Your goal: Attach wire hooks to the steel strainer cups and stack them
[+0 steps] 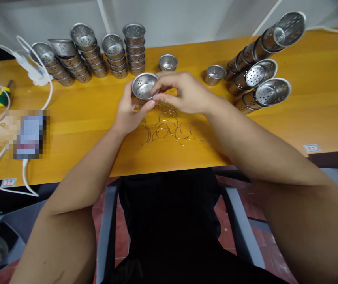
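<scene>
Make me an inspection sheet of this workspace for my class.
Surface: yellow table, labels along its front edge.
Job's things: held cup; two single cups behind; left stacks, right stacks; loose, curved wires.
Clutter: phone, screwdriver, at left.
Hands: left hand holds the cup; right hand has fingers at its rim.
Cables: white cables at left; one loop hangs past the front edge.
Surroundings: grey panel, chair, red floor.

Pixelated phone (29,136) on white cable (25,163), yellow-and-green screwdriver (1,97), white adapter (39,75), small label (311,148), grey chair armrest (106,236)
</scene>
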`<state>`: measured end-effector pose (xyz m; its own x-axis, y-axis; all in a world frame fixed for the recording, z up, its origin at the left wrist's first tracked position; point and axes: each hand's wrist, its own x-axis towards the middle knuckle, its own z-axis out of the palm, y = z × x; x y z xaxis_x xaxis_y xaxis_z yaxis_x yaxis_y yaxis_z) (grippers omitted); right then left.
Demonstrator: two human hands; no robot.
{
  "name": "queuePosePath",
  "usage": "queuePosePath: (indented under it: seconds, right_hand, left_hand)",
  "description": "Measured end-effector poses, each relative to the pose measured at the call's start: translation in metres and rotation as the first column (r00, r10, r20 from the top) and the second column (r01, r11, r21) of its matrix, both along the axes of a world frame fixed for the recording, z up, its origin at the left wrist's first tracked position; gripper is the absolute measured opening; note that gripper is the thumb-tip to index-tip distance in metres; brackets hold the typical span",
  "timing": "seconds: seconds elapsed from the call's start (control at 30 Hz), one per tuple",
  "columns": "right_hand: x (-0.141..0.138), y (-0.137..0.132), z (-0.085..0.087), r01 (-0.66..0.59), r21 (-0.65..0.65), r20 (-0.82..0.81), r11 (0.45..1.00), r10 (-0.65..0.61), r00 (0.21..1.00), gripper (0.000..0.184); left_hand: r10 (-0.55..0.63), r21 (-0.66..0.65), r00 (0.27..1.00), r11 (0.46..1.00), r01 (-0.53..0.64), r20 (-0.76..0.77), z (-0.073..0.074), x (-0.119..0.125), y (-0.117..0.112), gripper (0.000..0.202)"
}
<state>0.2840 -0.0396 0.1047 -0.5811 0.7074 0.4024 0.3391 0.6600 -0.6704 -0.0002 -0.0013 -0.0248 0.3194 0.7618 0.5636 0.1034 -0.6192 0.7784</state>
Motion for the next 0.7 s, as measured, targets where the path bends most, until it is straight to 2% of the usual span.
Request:
queuePosePath:
  seconds: [0.1, 0.17, 0.23, 0.33, 0.43, 0.6, 0.7]
  right_hand:
    - [0.003, -0.004, -0.018, 0.034, -0.090, -0.080, 0.995, -0.041, 0.996, 0.064]
    - [0.008, -0.001, -0.032, 0.112, -0.111, -0.081, 0.987, -0.122, 0.989, 0.067]
    - [0.014, 0.003, -0.044, 0.192, -0.106, 0.021, 0.976, -0.191, 0.981, 0.052]
    - [0.022, 0.004, -0.055, 0.240, -0.083, 0.254, 0.967, -0.212, 0.944, 0.025]
    - [0.024, 0.003, -0.059, 0.287, -0.052, 0.400, 0.957, -0.243, 0.884, 0.021]
    - [0.021, 0.001, -0.054, 0.379, -0.075, 0.497, 0.922, -0.295, 0.816, 0.009]
    - [0.017, -0.003, -0.049, 0.397, -0.071, 0.552, 0.915, -0.295, 0.780, 0.014]
  left_hand:
    - [-0.011, 0.033, 1.000, 0.999, 0.011, -0.014, 0.008, 0.000, -0.006, 0.090]
    - [0.003, 0.041, 1.000, 0.999, -0.003, -0.002, 0.007, -0.001, -0.005, 0.091]
    - [0.041, 0.026, 0.999, 0.999, -0.041, 0.011, 0.004, -0.002, -0.001, 0.089]
    - [0.081, 0.030, 0.996, 0.996, -0.082, 0.025, 0.000, -0.001, 0.005, 0.087]
    - [0.088, 0.077, 0.996, 0.993, -0.088, 0.002, -0.001, 0.000, 0.008, 0.087]
    - [0.106, 0.052, 0.993, 0.993, -0.103, -0.056, 0.003, -0.002, 0.004, 0.087]
    - [0.105, 0.030, 0.991, 0.994, -0.103, -0.088, 0.005, -0.002, 0.000, 0.087]
